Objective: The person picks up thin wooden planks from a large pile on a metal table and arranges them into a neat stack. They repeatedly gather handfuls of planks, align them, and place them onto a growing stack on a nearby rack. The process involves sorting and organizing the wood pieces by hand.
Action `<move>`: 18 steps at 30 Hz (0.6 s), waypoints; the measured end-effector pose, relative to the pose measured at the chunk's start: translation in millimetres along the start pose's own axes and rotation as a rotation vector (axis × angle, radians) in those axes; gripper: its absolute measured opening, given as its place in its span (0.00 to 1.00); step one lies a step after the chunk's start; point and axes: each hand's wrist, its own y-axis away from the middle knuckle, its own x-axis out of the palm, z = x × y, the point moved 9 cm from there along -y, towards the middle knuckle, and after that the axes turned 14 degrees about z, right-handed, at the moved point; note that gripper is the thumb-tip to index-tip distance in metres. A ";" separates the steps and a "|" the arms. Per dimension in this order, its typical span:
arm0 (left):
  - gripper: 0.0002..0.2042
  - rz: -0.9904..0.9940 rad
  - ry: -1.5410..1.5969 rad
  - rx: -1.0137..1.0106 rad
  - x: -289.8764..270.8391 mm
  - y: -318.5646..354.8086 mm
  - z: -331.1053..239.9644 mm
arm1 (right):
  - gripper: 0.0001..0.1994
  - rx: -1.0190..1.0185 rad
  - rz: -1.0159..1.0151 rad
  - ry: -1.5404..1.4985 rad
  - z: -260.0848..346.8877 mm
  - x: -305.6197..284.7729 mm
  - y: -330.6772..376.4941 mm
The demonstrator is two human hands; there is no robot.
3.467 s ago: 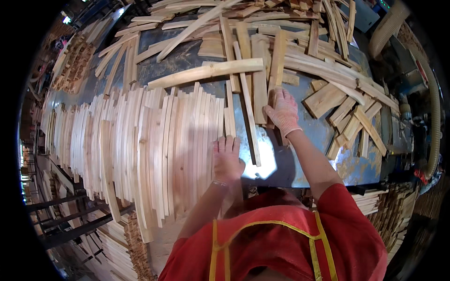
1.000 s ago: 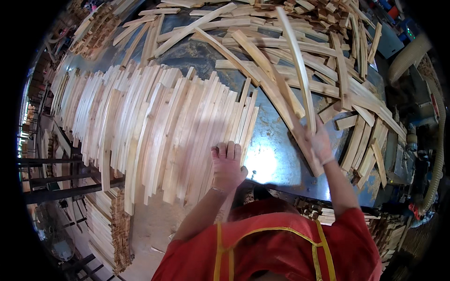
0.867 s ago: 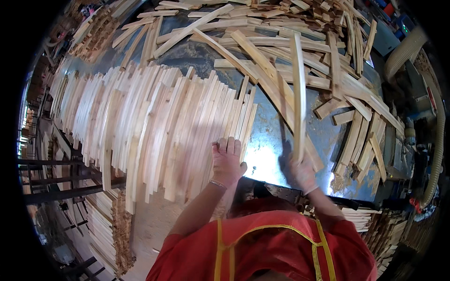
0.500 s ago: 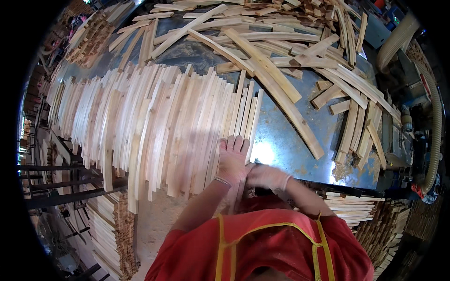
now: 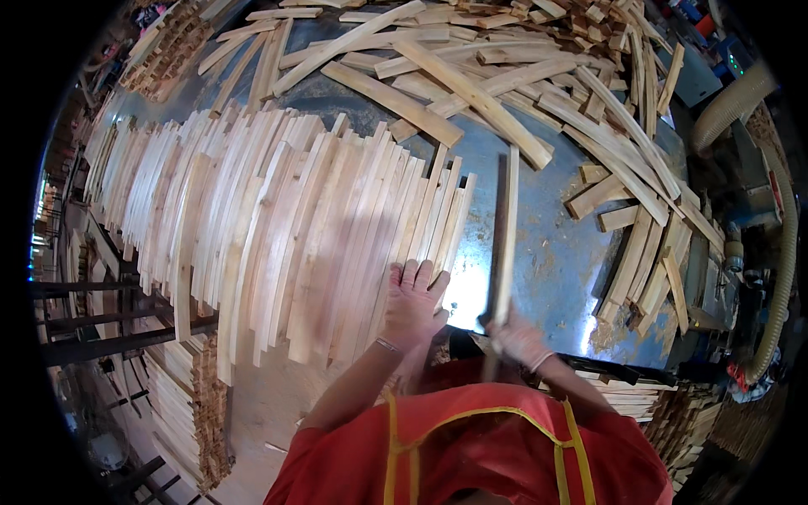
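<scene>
Slat: a long wooden slat (image 5: pixel 505 227) is standing on edge on the blue table (image 5: pixel 555 244), just right of the slat row (image 5: pixel 278 227).
Right hand (image 5: pixel 519 339): gripping the slat's near end.
Left hand (image 5: pixel 412 303): lying flat, fingers spread, on the row's right end.
Beyond: loose offcuts (image 5: pixel 522 76) are piling up.

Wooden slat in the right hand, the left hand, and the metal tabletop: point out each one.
wooden slat (image 5: pixel 507 227), head view, middle of its length.
left hand (image 5: pixel 412 301), head view, back of the hand, flat on the slat row.
metal tabletop (image 5: pixel 551 252), head view, bare blue patch.
</scene>
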 end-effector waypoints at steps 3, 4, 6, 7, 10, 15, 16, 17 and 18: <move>0.33 0.136 0.135 -0.035 0.7 -23.5 -4.1 | 0.39 -0.268 0.283 0.292 61.8 54.4 -6.2; 0.33 0.116 0.171 -0.029 -2.3 -33.2 -8.3 | 0.37 -0.334 0.378 0.433 86.2 60.5 -7.0; 0.32 0.035 0.146 -0.006 -7.2 -41.5 -7.3 | 0.30 -0.416 0.595 0.784 117.4 46.3 -16.1; 0.32 -0.022 0.093 0.017 -1.8 -38.3 -5.9 | 0.24 -0.694 0.662 0.837 140.6 24.0 -11.5; 0.31 -0.030 0.136 -0.020 3.1 -41.7 -2.0 | 0.31 -0.922 0.473 0.171 204.4 -97.3 -45.3; 0.33 -0.122 0.118 0.012 12.4 -44.8 0.7 | 0.34 -0.842 -0.839 0.537 318.9 -220.8 -108.3; 0.33 -0.109 0.123 0.011 11.5 -44.8 1.3 | 0.33 -0.825 -0.723 0.477 324.2 -223.0 -135.6; 0.32 -0.098 0.128 0.023 7.0 -45.9 0.7 | 0.32 -0.797 -0.615 0.420 327.1 -228.8 -157.5; 0.32 -0.084 0.134 0.038 2.0 -46.1 -0.5 | 0.32 -0.763 -0.507 0.365 331.2 -231.3 -172.6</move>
